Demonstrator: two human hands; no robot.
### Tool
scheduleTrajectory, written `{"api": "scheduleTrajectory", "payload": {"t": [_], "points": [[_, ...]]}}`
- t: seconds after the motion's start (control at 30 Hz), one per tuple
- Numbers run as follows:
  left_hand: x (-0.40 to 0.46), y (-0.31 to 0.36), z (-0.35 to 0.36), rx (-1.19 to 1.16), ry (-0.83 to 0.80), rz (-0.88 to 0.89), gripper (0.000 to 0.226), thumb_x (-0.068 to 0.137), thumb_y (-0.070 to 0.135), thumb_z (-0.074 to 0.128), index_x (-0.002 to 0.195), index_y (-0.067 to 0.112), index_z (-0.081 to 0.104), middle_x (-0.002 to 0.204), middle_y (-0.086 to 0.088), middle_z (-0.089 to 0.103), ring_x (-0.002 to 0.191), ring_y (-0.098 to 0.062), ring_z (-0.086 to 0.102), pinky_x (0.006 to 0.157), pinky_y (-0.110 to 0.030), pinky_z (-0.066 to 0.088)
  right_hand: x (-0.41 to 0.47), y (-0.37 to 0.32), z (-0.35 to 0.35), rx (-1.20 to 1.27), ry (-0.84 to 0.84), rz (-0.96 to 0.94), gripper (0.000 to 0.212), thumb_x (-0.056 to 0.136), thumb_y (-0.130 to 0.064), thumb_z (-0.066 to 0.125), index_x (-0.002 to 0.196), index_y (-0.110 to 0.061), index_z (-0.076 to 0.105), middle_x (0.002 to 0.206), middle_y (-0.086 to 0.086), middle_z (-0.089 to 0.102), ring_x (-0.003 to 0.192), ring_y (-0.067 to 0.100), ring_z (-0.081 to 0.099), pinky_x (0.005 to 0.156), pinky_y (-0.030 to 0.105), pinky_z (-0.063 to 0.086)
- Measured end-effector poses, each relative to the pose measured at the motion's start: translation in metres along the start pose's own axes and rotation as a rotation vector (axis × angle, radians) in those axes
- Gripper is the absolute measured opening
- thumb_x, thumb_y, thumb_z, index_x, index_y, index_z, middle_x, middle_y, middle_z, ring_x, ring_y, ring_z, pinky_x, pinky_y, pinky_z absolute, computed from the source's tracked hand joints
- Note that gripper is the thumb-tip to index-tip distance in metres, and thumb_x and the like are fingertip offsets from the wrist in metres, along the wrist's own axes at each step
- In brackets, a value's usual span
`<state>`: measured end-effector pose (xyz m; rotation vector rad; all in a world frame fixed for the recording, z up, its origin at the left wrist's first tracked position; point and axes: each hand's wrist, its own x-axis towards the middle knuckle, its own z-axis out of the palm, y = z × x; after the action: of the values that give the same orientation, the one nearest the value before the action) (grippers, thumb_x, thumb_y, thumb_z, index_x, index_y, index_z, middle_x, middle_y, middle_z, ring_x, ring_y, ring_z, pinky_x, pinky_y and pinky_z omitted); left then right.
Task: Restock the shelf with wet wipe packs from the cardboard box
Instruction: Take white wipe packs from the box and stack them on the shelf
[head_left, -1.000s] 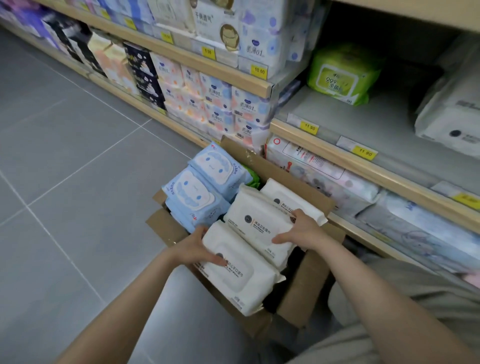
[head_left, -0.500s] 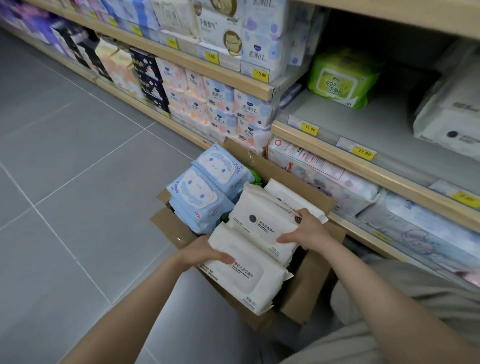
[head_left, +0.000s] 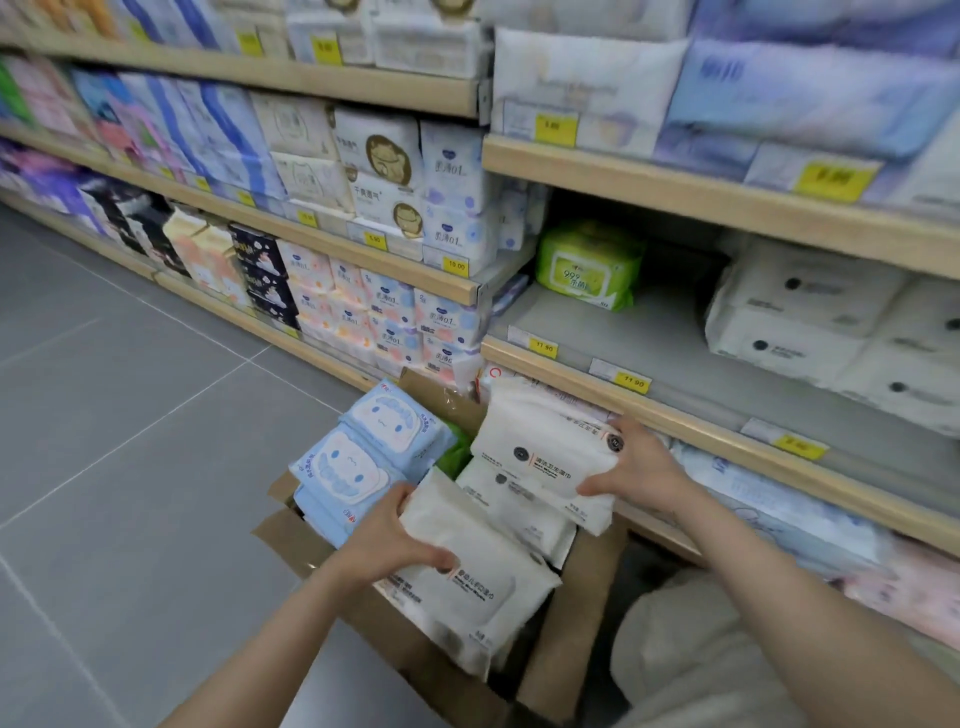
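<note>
An open cardboard box (head_left: 566, 613) sits on the floor against the shelving. My left hand (head_left: 384, 540) grips a white wet wipe pack (head_left: 467, 577) at the box's near side. My right hand (head_left: 639, 467) grips another white wet wipe pack (head_left: 540, 447), lifted above the box toward the shelf (head_left: 649, 332). A third white pack (head_left: 519, 504) lies under it in the box. Two blue wet wipe packs (head_left: 363, 452) stand at the box's left. On the shelf lie a green pack (head_left: 587, 267) and stacked white packs (head_left: 810, 317).
The shelf's grey board shows between the green pack and the white stack, above yellow price tags (head_left: 631, 382). Shelves to the left are full of tissue packs (head_left: 384, 312). Grey tiled floor (head_left: 130, 415) spreads left. My knee (head_left: 685, 665) is beside the box.
My right hand has lifted its white pack up out of the box toward the shelf. My left hand has closed round the near pack. The view has tilted up to the shelves.
</note>
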<state>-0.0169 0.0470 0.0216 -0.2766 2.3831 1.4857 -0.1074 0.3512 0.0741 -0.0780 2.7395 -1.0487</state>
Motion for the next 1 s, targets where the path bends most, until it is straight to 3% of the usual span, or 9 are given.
{"api": "scheduleTrajectory", "payload": {"t": [0.1,0.17,0.27,0.43,0.5,0.6,0.77,0.9,1.0], "points": [[0.011,0.037,-0.004,-0.014,0.086,0.097,0.079,0.046,0.032,0.093,0.110,0.027,0.046,0.101,0.004,0.060,0.089,-0.011,0.060,0.067,-0.025,0.049,-0.008,0.003,-0.040,-0.016,0.109,-0.027,0.088,0.048,-0.026,0.092,0.123,-0.013,0.048,0.112,0.002,0.056,0.096,0.018,0.051,0.075,0.026,0.041],[0.021,0.059,-0.003,-0.065,0.144,0.165,0.091,0.037,0.038,0.091,0.114,0.031,0.044,0.106,0.004,0.056,0.092,-0.013,0.059,0.067,-0.026,0.048,-0.012,0.008,-0.065,-0.042,0.176,-0.021,0.089,0.050,-0.024,0.092,0.125,-0.010,0.047,0.111,0.004,0.054,0.099,0.020,0.051,0.078,0.027,0.040],[0.039,0.092,0.006,-0.142,0.205,0.305,0.097,0.039,0.027,0.093,0.120,0.038,0.042,0.117,0.007,0.050,0.105,-0.015,0.052,0.073,-0.021,0.046,-0.013,0.021,-0.097,-0.078,0.270,0.001,0.094,0.049,-0.027,0.093,0.128,-0.010,0.046,0.118,0.008,0.054,0.107,0.026,0.051,0.087,0.031,0.044],[0.078,0.137,0.036,-0.204,0.222,0.440,0.101,0.050,0.012,0.092,0.132,0.039,0.040,0.130,0.005,0.044,0.116,-0.014,0.044,0.093,-0.032,0.042,-0.003,0.047,-0.138,-0.184,0.456,-0.031,0.091,0.050,-0.024,0.092,0.127,-0.006,0.047,0.121,0.013,0.052,0.112,0.031,0.043,0.087,0.034,0.036],[0.094,0.150,0.052,-0.232,0.200,0.466,0.106,0.044,0.018,0.094,0.133,0.040,0.041,0.130,0.003,0.047,0.115,-0.016,0.049,0.098,-0.037,0.044,0.003,0.061,-0.151,-0.262,0.515,-0.046,0.088,0.053,-0.025,0.091,0.127,-0.006,0.047,0.122,0.013,0.052,0.112,0.031,0.041,0.086,0.033,0.035],[0.119,0.165,0.077,-0.249,0.179,0.492,0.105,0.030,0.039,0.090,0.120,0.058,0.040,0.132,0.003,0.049,0.118,-0.018,0.051,0.099,-0.041,0.046,0.015,0.086,-0.171,-0.347,0.561,-0.034,0.087,0.058,-0.025,0.088,0.131,-0.008,0.044,0.127,0.011,0.049,0.115,0.030,0.038,0.087,0.035,0.036],[0.154,0.174,0.122,-0.266,0.119,0.528,0.103,0.045,0.016,0.095,0.127,0.045,0.040,0.133,0.004,0.048,0.119,-0.015,0.048,0.094,-0.028,0.043,0.032,0.132,-0.206,-0.488,0.468,0.073,0.092,0.062,-0.025,0.087,0.138,-0.010,0.037,0.135,0.013,0.044,0.122,0.031,0.034,0.097,0.038,0.035],[0.169,0.173,0.144,-0.273,0.088,0.515,0.105,0.040,0.020,0.094,0.128,0.044,0.042,0.132,0.008,0.047,0.119,-0.013,0.048,0.090,-0.025,0.042,0.041,0.170,-0.221,-0.580,0.306,0.247,0.089,0.072,-0.034,0.079,0.143,-0.015,0.030,0.142,0.012,0.037,0.128,0.035,0.031,0.104,0.041,0.031],[0.173,0.172,0.148,-0.271,0.082,0.485,0.109,0.035,0.029,0.092,0.131,0.040,0.043,0.131,0.004,0.050,0.118,-0.016,0.050,0.094,-0.029,0.045,0.050,0.171,-0.213,-0.807,0.288,0.203,0.080,0.086,-0.041,0.063,0.149,-0.023,0.016,0.155,0.004,0.019,0.142,0.030,0.014,0.115,0.052,0.013]]}}
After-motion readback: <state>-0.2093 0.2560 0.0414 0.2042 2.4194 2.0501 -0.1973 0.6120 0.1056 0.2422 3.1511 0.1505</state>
